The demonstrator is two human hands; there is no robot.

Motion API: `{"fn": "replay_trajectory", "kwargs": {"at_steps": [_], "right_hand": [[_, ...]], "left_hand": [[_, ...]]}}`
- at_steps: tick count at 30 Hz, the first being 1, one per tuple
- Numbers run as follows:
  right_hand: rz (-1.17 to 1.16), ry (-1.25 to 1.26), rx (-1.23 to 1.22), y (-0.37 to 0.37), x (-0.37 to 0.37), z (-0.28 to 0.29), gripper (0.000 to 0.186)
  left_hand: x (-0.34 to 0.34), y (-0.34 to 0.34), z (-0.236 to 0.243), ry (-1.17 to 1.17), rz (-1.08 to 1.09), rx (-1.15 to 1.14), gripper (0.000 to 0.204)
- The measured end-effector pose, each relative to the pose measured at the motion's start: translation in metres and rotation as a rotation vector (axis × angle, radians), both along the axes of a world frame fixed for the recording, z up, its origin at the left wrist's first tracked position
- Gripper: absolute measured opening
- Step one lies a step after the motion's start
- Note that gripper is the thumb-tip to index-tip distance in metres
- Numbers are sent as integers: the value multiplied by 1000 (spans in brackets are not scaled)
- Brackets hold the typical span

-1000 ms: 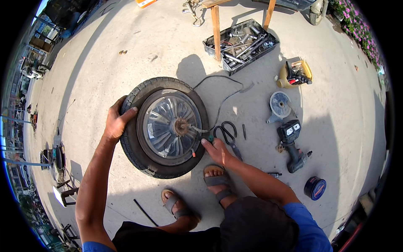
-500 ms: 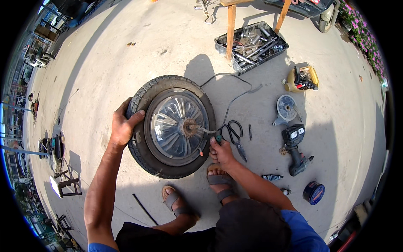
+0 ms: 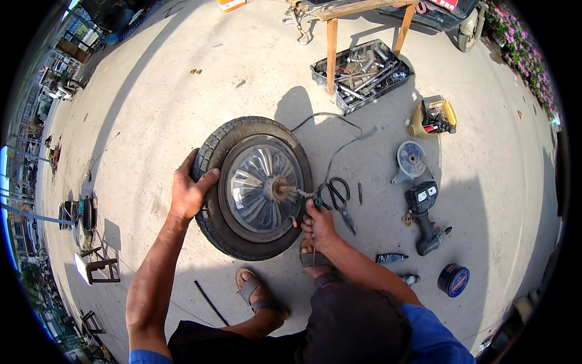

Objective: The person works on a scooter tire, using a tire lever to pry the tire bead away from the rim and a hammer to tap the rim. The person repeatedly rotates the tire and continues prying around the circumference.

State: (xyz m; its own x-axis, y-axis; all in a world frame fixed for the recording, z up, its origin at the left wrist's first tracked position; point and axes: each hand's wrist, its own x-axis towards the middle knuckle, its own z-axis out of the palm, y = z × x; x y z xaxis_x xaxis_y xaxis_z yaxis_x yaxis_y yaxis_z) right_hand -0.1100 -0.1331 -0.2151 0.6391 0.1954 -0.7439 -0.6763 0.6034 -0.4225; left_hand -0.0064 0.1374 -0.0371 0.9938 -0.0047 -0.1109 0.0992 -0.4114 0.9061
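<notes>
Head cam, quick pls: what was nearest the wearer?

Two sandalled feet (image 3: 259, 295) on the concrete (image 3: 151, 139), w/ a thin black strip (image 3: 210, 302) lying near them, to the L.

OK, & the L hand?

L hand (image 3: 188, 193) was clamped on the L edge of a tyre (image 3: 227, 238): thumb on the sidewall, other fingers wrapped over the tread, tips hidden.

R hand?

R hand (image 3: 319, 225) was curled up, pinching a small green handle (image 3: 319, 202) w/ thumb & forefinger, just beside the tyre's R edge. Couldn't tell what the far end of it touched.

Where'd the wheel (image 3: 253, 197) sit, exactly?

On the ground in front of the feet, b/w both hands, hub face toward the cam. Flat or tilted, couldn't say. Rusty axle (image 3: 280, 190) at ctr; black cable (image 3: 344, 144) looped on the ground off its R side.

Stuff around it?

Black scissors (image 3: 341, 203) just R of the R hand. Farther R, a round dark tin (image 3: 453, 279), a cordless power tool (image 3: 423, 216) & a grey metal drum part (image 3: 412, 159).

Farthest?

Yellow container (image 3: 416, 128) of small tools, then a black crate (image 3: 379, 98) full of metal tools under a wooden stand (image 3: 331, 57). Past that, a parked vehicle (image 3: 424, 19) & pink flowers (image 3: 521, 43), top R.
</notes>
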Motion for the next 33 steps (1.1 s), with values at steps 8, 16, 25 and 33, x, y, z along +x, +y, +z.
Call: {"fn": "replay_trajectory", "kwargs": {"at_steps": [8,16,25,33], "right_hand": [[19,-45,-108,2,-3,-5,44],[171,-143,-349,-8,14,-2,21],[125,-518,-678,-13,17,-27,33],[290,-715,-875,-32,42,-27,30]], "left_hand": [[-1,-4,7,-6,-25,12,66],[-7,0,4,-2,-8,-30,58],[3,4,2,41,8,-42,59],[6,2,2,34,-8,-34,58]]}}
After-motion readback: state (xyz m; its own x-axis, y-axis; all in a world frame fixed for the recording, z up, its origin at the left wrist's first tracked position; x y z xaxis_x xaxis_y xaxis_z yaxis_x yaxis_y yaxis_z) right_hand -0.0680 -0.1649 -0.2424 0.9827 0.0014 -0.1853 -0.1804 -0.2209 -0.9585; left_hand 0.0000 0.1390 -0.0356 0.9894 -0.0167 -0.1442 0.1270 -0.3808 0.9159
